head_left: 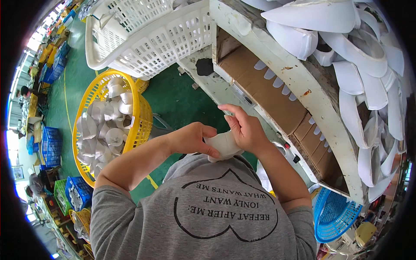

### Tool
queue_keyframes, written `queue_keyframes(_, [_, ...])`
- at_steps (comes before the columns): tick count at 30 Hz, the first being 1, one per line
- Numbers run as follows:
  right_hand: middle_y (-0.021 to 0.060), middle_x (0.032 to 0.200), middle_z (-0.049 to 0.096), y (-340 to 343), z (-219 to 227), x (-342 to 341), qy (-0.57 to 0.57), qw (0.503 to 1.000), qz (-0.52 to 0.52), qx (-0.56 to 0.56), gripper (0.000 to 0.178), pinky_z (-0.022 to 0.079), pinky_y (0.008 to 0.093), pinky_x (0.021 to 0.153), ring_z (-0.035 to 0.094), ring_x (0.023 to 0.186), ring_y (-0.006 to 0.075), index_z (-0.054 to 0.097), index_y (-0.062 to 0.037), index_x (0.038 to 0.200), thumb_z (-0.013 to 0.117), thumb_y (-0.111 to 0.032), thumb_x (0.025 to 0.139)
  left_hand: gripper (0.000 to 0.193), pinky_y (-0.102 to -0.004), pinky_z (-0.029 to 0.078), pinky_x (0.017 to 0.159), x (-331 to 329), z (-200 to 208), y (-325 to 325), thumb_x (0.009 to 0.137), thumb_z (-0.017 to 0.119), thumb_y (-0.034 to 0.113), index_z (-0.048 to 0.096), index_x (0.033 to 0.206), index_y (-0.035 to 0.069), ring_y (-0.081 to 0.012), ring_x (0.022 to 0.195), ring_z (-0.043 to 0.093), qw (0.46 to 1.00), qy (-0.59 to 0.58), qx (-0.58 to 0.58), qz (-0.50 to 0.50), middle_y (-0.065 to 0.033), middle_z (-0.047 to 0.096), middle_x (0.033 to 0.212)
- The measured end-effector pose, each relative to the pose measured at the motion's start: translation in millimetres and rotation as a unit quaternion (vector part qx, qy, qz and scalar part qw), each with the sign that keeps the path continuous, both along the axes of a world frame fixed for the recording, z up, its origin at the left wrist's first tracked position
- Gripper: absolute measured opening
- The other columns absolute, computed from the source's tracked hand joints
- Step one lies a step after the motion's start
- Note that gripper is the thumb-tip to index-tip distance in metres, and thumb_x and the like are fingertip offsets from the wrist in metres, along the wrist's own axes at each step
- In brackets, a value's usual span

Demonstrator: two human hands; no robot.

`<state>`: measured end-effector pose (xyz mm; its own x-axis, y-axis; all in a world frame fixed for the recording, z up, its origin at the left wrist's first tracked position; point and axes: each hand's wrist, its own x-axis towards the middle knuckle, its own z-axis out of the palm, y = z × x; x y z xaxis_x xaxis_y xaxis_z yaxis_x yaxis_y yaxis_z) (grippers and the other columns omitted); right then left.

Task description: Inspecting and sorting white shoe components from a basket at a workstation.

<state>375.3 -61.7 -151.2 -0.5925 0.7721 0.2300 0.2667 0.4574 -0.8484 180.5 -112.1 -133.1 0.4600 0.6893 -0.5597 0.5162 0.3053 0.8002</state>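
In front of my body a white curved piece [224, 145], which looks like a moulded shoe part, is between both hands. My left hand [194, 139] grips it from the left, with thumb and fingers on either side of its edge. My right hand [248, 130] is at its right end, index finger and thumb raised off it and the other fingers curled and partly hidden. Left of my hands, a yellow round basket [146, 117] holds many white and grey cupped pieces [113, 136]. White shoe uppers [362, 47] are heaped on the bench at the right.
A white slotted crate [160, 47] stands ahead. The worn white bench [320, 82] has a cardboard-lined shelf [260, 91] with white tabs along it. At lower right sits a blue basket [336, 214]. Blue crates [51, 146] line the left side across the green floor [80, 73].
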Motion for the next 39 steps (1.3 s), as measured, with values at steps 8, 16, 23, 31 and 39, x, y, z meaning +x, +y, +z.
queue_keyframes(8, [0.0132, 0.067, 0.061, 1, -6, -8, 0.003, 0.999, 0.033, 0.001, 0.028, 0.047, 0.0363, 0.054, 0.062, 0.061, 0.0297, 0.052, -0.0172, 0.119, 0.05, -0.017, 0.091, 0.057, -0.0272, 0.044, 0.084, 6, -19, 0, 0.063, 0.082, 0.028, 0.06, 0.107, 0.0, -0.017, 0.093, 0.058, 0.965, -0.033, 0.252, 0.064, -0.0098, 0.063, 0.098])
queue_keyframes(16, [0.0141, 0.069, 0.062, 4, -5, -15, -0.06, 0.995, 0.079, -0.016, 0.029, 0.047, 0.0392, 0.053, 0.062, 0.064, 0.0324, 0.051, -0.0177, 0.12, 0.05, -0.017, 0.091, 0.04, -0.0263, 0.045, 0.082, 7, -11, 1, 0.068, 0.078, 0.011, 0.063, 0.104, 0.0, -0.011, 0.09, 0.059, 0.992, -0.074, -0.011, 0.098, -0.0041, 0.066, 0.092])
queue_keyframes(23, [0.0146, 0.076, 0.064, 17, -11, -14, -0.027, 0.998, 0.054, -0.021, 0.026, 0.047, 0.0385, 0.055, 0.063, 0.066, 0.033, 0.052, -0.0149, 0.117, 0.049, -0.019, 0.091, 0.031, -0.0266, 0.046, 0.079, 7, -18, -3, 0.073, 0.072, 0.004, 0.063, 0.103, 0.001, -0.0116, 0.09, 0.058, 0.976, -0.188, 0.045, 0.103, -0.0061, 0.065, 0.1])
queue_keyframes(31, [0.0051, 0.07, 0.061, 34, -35, 5, -0.065, 0.967, 0.053, -0.239, 0.03, 0.045, 0.0275, 0.062, 0.059, 0.068, 0.0142, 0.062, -0.0031, 0.09, 0.054, -0.031, 0.092, 0.041, -0.0302, 0.044, 0.091, -27, -33, 29, 0.077, 0.071, 0.011, 0.058, 0.116, 0.004, -0.0177, 0.098, 0.059, 0.93, -0.066, 0.254, 0.257, -0.0082, 0.064, 0.103])
queue_keyframes(39, [0.0016, 0.092, 0.058, -3, -31, 6, 0.257, 0.841, -0.056, -0.473, 0.035, 0.044, 0.0243, 0.077, 0.055, 0.085, 0.0107, 0.057, -0.0017, 0.102, 0.053, -0.035, 0.093, 0.052, -0.0269, 0.04, 0.089, 5, -32, -29, 0.09, 0.051, 0.048, 0.055, 0.112, 0.001, -0.0148, 0.098, 0.053, 0.889, -0.227, -0.019, 0.396, -0.0055, 0.059, 0.102])
